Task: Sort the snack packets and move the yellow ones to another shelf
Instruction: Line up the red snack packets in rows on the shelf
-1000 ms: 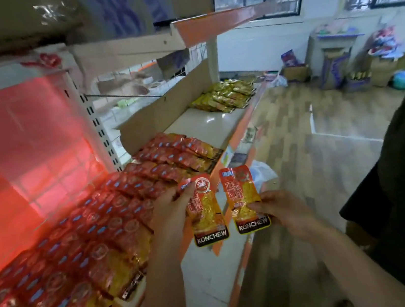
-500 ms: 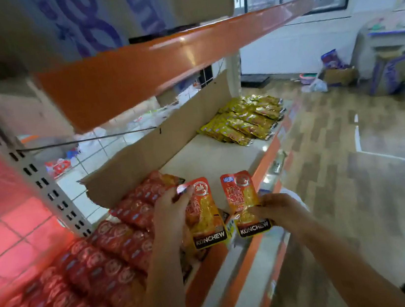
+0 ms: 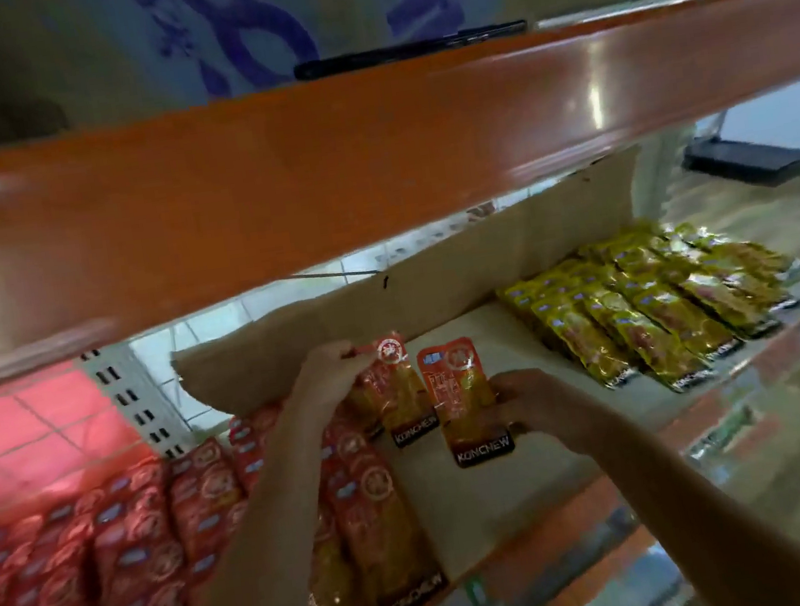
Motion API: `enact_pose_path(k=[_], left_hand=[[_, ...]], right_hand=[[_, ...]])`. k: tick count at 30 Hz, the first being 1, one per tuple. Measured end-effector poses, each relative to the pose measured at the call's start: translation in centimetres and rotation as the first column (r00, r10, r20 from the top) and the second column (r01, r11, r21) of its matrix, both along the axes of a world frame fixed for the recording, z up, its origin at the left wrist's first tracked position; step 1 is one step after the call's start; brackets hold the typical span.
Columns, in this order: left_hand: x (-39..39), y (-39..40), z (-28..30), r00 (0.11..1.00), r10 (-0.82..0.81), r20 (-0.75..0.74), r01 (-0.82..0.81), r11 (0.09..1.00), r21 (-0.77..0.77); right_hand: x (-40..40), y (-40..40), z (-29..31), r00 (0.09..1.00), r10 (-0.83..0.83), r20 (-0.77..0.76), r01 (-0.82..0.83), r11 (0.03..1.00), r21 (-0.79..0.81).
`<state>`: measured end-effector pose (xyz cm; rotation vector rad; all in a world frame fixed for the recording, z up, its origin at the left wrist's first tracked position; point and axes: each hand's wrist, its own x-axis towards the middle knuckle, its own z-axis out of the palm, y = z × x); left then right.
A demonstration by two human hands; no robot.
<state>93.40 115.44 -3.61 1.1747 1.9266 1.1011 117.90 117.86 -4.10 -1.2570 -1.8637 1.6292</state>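
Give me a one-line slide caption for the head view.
Each hand, left and right, holds a red packet over the shelf, yellow packets to the right.

KONCHEW: white lettering on black bottom band of two red packets (image 3: 467,405) in hands | large blue print on overhead box (image 3: 249,22): unreadable
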Motion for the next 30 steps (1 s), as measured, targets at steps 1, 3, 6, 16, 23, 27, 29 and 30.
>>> enact_pose_path(k=[1, 3, 6, 16, 23, 27, 29, 30], left_hand=[[-0.3, 0.4, -0.1, 1.000, 0.009, -0.021, -0.010, 1.000, -0.024], [-0.7, 0.9, -0.2, 0.993, 0.005, -0.116, -0.015, 0.996, -0.086], [-1.3, 1.0, -0.1, 0.959, -0.030, -0.281, -0.005, 0.992, -0.123], [-3.0, 0.2, -0.3, 0.894, -0.083, -0.441, -0.007, 0.980, -0.197], [-2.4, 0.7, -0.7, 0.830, -0.079, -0.552, -0.042, 0.978, -0.202], [-2.5, 0.6, -0.8, 0.820, -0.095, -0.564, -0.020, 0.981, -0.195], [-2.8, 0.5, -0.8, 0.821, -0.104, -0.561, -0.006, 0.982, -0.191], [-2.9, 0.4, -0.8, 0.822, -0.106, -0.560, 0.000, 0.982, -0.187]], right_hand=[[-0.5, 1.1, -0.2, 0.997, 0.063, 0.049, -0.065, 0.997, 0.031], [-1.5, 3.0, -0.7, 0.971, 0.147, 0.190, -0.170, 0.979, 0.113], [-2.7, 5.0, -1.3, 0.953, 0.228, 0.199, -0.254, 0.960, 0.116], [-4.9, 6.3, -2.0, 0.904, 0.391, 0.172, -0.412, 0.906, 0.102], [-6.5, 6.2, -2.3, 0.853, 0.441, 0.278, -0.501, 0.842, 0.203], [-7.4, 5.6, -2.2, 0.805, 0.469, 0.363, -0.567, 0.787, 0.242], [-7.8, 5.5, -2.2, 0.794, 0.476, 0.379, -0.582, 0.775, 0.247], [-8.0, 5.4, -2.2, 0.790, 0.476, 0.387, -0.586, 0.773, 0.243]])
